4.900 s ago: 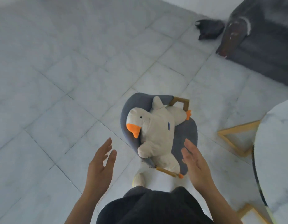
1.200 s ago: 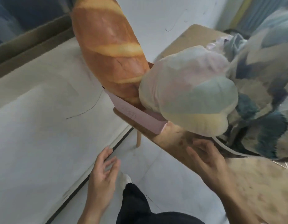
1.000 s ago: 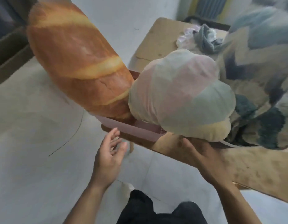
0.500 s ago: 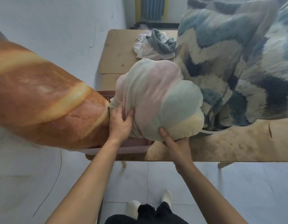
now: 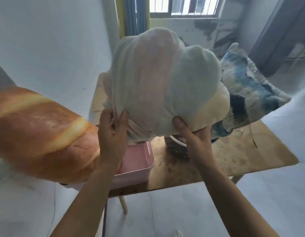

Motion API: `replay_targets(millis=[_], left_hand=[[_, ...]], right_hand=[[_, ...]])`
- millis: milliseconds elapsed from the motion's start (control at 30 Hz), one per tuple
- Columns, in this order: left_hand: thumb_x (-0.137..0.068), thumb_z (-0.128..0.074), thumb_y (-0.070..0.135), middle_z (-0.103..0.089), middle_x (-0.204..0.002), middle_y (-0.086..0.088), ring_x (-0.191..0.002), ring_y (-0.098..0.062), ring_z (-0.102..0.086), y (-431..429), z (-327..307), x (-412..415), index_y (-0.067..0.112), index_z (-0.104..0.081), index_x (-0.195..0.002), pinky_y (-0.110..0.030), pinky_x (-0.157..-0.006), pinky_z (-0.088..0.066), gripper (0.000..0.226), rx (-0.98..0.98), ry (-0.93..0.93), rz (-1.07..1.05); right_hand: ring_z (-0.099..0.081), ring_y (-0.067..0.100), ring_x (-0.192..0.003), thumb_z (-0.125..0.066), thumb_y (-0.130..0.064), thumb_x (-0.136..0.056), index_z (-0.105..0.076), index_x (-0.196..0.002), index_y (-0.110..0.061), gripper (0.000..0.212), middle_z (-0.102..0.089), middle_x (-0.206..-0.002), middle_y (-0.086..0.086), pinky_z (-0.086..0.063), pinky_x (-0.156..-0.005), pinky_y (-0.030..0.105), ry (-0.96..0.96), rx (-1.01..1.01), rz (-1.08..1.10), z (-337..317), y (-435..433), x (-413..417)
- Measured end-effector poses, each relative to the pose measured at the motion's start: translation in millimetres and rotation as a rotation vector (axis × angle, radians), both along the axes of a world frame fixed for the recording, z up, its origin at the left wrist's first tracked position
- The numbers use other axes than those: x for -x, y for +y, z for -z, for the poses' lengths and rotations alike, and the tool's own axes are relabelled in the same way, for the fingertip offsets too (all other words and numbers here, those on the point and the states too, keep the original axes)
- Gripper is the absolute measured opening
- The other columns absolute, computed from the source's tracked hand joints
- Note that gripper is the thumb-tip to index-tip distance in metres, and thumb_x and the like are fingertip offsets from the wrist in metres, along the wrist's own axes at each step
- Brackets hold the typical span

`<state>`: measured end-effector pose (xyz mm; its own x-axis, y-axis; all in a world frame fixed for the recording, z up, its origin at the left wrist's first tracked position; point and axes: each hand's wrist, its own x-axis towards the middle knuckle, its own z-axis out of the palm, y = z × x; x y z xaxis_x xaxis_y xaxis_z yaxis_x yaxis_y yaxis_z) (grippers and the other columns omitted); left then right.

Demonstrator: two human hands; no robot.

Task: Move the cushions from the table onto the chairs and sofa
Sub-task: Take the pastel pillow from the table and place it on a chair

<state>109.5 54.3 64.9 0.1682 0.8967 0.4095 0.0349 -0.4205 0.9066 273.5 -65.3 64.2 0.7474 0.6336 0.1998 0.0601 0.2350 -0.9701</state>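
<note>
A puffy pastel cloud-shaped cushion [image 5: 165, 82] in pink, pale green and cream is lifted off the wooden table [image 5: 234, 156]. My left hand [image 5: 112, 132] pinches its lower left fabric; my right hand [image 5: 192, 134] supports it from underneath. A long baguette-shaped cushion [image 5: 38, 132] lies at the left, its end resting in a pink plastic basket [image 5: 134, 166] on the table's near left corner. A blue, navy and cream patterned cushion [image 5: 251, 93] leans on the table at the right, partly hidden behind the cloud cushion.
A dark perforated basket [image 5: 175, 147] stands on the table under the lifted cushion. A white wall runs along the left. A barred window [image 5: 182, 6] and a curtain [image 5: 134, 16] are at the far end. Pale tiled floor [image 5: 182, 211] lies before the table.
Both hands have raised the cloud cushion off the table toward me, uncovering the dark basket. Before that, I turned from the duck toy on the chair and reached for the cushion.
</note>
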Motion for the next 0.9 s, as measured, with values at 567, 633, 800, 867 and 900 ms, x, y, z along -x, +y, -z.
replay_targets(millis=[567,633,800,867,900], left_hand=[[-0.091,-0.067,0.022,-0.067,-0.113,-0.013,-0.107,-0.032,-0.061,-267,-4,-79,-0.004,-0.065,-0.093,-0.053,-0.094,-0.048,0.026,-0.354,-0.077,0.953],[-0.089,-0.070,0.017,-0.066,-0.112,-0.010,-0.106,-0.034,-0.060,-317,-1,-87,-0.003,-0.065,-0.092,-0.052,-0.093,-0.048,0.020,-0.342,-0.068,1.033],[-0.089,-0.069,0.009,-0.065,-0.110,-0.009,-0.104,-0.028,-0.059,-449,15,-112,0.001,-0.064,-0.092,-0.032,-0.093,-0.047,0.010,-0.294,-0.021,1.263],[-0.089,-0.068,0.012,-0.060,-0.108,0.003,-0.104,-0.018,-0.057,-504,19,-121,0.007,-0.062,-0.092,-0.030,-0.091,-0.048,0.008,-0.248,0.022,1.331],[-0.089,-0.067,0.015,-0.057,-0.107,0.010,-0.104,-0.017,-0.056,-531,21,-127,0.012,-0.061,-0.091,-0.034,-0.090,-0.049,0.007,-0.229,0.046,1.357]], right_hand=[[-0.063,0.029,-0.128,-0.087,-0.066,-0.064,-0.038,-0.155,-0.017,0.113,-0.058,-0.149,0.001,-0.053,-0.103,0.056,0.314,-0.151,0.936,41,-325,122],[-0.063,0.026,-0.128,-0.089,-0.065,-0.061,-0.039,-0.154,-0.018,0.115,-0.058,-0.149,0.000,-0.054,-0.103,0.055,0.333,-0.205,1.046,45,-366,131],[-0.064,0.019,-0.127,-0.091,-0.066,-0.056,-0.045,-0.150,-0.023,0.114,-0.062,-0.144,-0.007,-0.050,-0.107,0.056,0.342,-0.291,1.259,60,-475,142],[-0.064,0.020,-0.124,-0.091,-0.066,-0.054,-0.048,-0.148,-0.025,0.111,-0.066,-0.139,-0.008,-0.048,-0.108,0.061,0.357,-0.300,1.319,64,-522,141],[-0.063,0.021,-0.126,-0.092,-0.066,-0.054,-0.048,-0.148,-0.027,0.111,-0.065,-0.140,-0.008,-0.048,-0.108,0.061,0.359,-0.310,1.349,65,-545,139]])
